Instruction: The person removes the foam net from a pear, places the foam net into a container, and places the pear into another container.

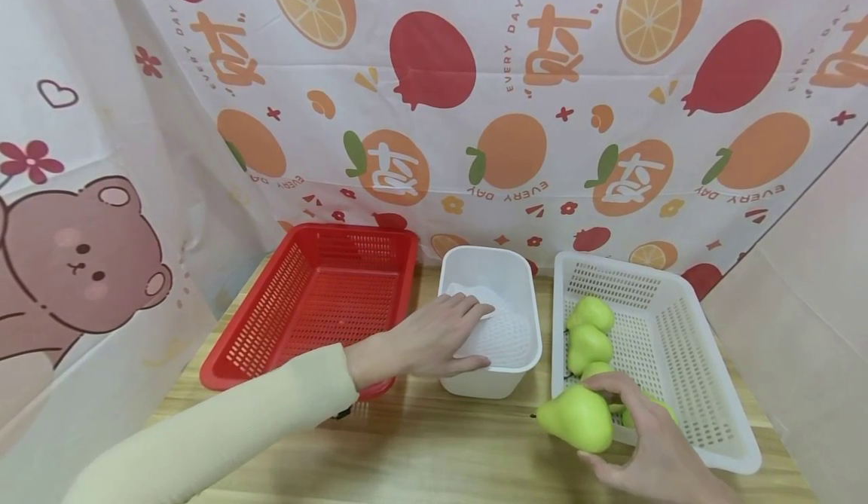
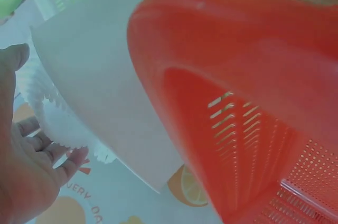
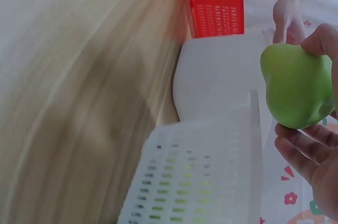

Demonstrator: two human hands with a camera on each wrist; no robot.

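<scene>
A green pear [image 1: 576,418] is gripped between the thumb and fingers of my right hand [image 1: 647,440], above the front left corner of the white basket. In the right wrist view the same pear [image 3: 296,85] hangs clear of the basket's rim. My left hand [image 1: 437,334] reaches over the white bin [image 1: 484,385], its fingers spread and loosely bent. White foam netting [image 1: 505,334] lies inside the bin. The left wrist view shows this netting [image 2: 58,121] right beside the left fingers [image 2: 68,168], with the thumb apart from them.
A white slotted basket [image 1: 705,368] on the right holds several green pears [image 1: 588,346] along its left side. On the left sits a red slotted basket [image 1: 339,300]. All stand on a wooden table [image 1: 407,451] before a fruit-printed curtain [image 1: 461,150].
</scene>
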